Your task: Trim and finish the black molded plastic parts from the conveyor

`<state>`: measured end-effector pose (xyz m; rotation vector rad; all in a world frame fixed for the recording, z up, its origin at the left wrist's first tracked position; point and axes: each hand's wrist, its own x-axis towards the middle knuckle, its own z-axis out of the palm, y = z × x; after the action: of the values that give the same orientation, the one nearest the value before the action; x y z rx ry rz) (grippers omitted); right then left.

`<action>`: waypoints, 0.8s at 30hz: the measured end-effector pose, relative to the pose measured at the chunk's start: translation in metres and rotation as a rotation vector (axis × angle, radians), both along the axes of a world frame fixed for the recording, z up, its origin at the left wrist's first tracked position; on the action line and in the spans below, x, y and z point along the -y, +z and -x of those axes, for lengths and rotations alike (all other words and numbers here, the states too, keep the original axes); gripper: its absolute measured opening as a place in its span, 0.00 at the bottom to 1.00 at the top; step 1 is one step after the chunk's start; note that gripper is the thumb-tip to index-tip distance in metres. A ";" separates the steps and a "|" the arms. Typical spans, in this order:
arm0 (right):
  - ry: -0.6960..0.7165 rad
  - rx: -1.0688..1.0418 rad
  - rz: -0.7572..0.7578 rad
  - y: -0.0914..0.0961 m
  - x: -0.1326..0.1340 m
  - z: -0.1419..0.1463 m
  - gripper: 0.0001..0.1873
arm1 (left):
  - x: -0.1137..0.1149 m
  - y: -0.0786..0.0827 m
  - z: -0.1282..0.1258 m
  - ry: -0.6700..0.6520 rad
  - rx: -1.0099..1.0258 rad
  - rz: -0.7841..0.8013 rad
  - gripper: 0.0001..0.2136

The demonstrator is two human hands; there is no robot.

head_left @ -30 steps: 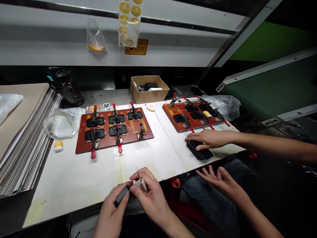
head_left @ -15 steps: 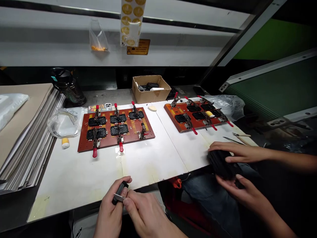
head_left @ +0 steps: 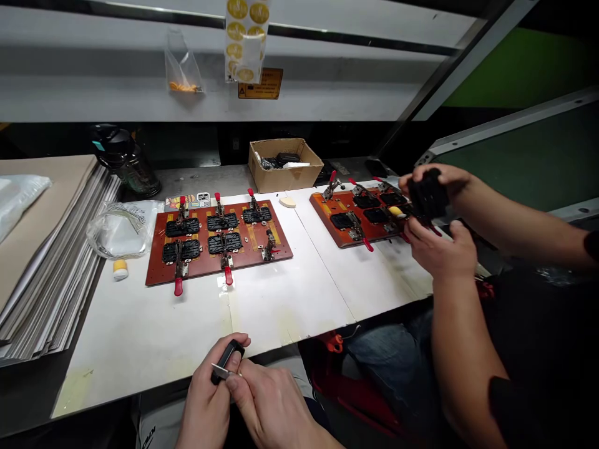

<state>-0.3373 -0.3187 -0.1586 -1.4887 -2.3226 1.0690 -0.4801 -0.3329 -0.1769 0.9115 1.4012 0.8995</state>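
My left hand (head_left: 208, 390) is closed around a small black plastic part (head_left: 228, 360), held near the table's front edge. Pinched in my right hand (head_left: 274, 396) is a thin metal blade (head_left: 221, 370), whose flat end lies against the side of the black part. Its handle is hidden inside my fist. Beyond my hands lies a reddish-brown fixture board (head_left: 236, 265) with red-handled toggle clamps and several black plastic parts (head_left: 183, 251) pressed under them. One clamp at its right front corner (head_left: 269, 246) has no black part beneath it.
A co-worker's hands (head_left: 442, 246) hold black parts (head_left: 428, 193) over a second fixture board (head_left: 344, 234). A cardboard box (head_left: 285, 181) stands at the back. A stack of sheets (head_left: 56, 262), a dark bottle (head_left: 126, 159) and a yellow-and-white container (head_left: 120, 270) are on the left.
The co-worker's hands have risen with the black parts from the table's front edge to above the right board. My blade has shifted slightly against the part; my hands stay in place.
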 end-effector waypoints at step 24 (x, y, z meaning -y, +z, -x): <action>0.013 -0.003 0.014 0.006 -0.005 0.005 0.22 | -0.002 0.003 0.002 0.083 -0.034 -0.016 0.18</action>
<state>-0.3427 -0.3133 -0.1531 -1.4780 -2.3309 1.0915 -0.4817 -0.3307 -0.1744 0.8898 1.4720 0.9625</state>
